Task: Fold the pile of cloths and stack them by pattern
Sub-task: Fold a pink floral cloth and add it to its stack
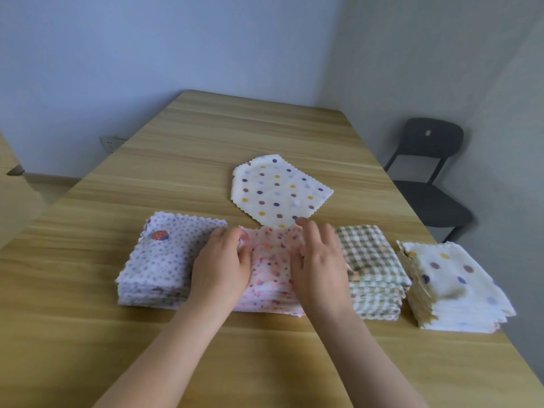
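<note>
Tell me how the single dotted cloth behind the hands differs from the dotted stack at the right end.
The single dotted cloth lies flat and thin; the dotted stack is many folded layers piled high. The single dotted cloth lies apart behind the row, turned at an angle; the dotted stack stands in the row beside the green checked stack. Both are cream with coloured dots and zigzag edges.

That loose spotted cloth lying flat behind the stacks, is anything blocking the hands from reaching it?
Nothing visible does. The loose spotted cloth lies flat on the table right behind the pink stack, which the left hand grips and the right hand presses; the right fingertips nearly reach it.
</note>
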The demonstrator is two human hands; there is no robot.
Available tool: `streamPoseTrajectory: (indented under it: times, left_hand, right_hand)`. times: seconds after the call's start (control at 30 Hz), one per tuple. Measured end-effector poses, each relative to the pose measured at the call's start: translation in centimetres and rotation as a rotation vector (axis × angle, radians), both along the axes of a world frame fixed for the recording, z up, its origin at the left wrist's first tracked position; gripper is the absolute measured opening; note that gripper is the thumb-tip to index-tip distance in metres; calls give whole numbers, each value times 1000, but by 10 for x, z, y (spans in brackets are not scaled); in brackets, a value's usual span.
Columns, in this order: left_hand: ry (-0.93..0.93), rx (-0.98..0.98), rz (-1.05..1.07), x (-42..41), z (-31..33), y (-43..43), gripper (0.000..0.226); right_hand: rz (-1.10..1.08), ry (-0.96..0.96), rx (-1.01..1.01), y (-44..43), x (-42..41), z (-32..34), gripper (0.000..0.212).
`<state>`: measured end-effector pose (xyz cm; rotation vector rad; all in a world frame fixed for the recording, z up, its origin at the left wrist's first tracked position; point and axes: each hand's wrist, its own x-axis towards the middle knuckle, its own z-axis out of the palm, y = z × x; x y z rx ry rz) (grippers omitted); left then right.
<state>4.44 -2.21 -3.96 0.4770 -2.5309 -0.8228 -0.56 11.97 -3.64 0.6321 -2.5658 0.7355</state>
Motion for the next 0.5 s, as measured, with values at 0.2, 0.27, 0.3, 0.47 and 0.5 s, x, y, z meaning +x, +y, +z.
streamPoseTrajectory:
  times: [0.2,0.27,0.3,0.47,0.5]
  left_hand:
    - [-25,0,13,0,0,1,22]
    - [-57,-23,24,1,-1,2,26]
    - [-79,-35,32,1,-1,2,30]
    - [-131,-86,55,2,8,5,36]
    - [-116,-100,65,2,11,5,34]
  right_hand:
    - [257,-46,37,5,-5,-13,24]
    - [223,-87,109,5,-3,-15,29]
    - [207,-111,153,5,-2,-15,34]
    - [179,-278,271,8,-3,-8,49]
    - [179,-283,261,9,-3,-7,48]
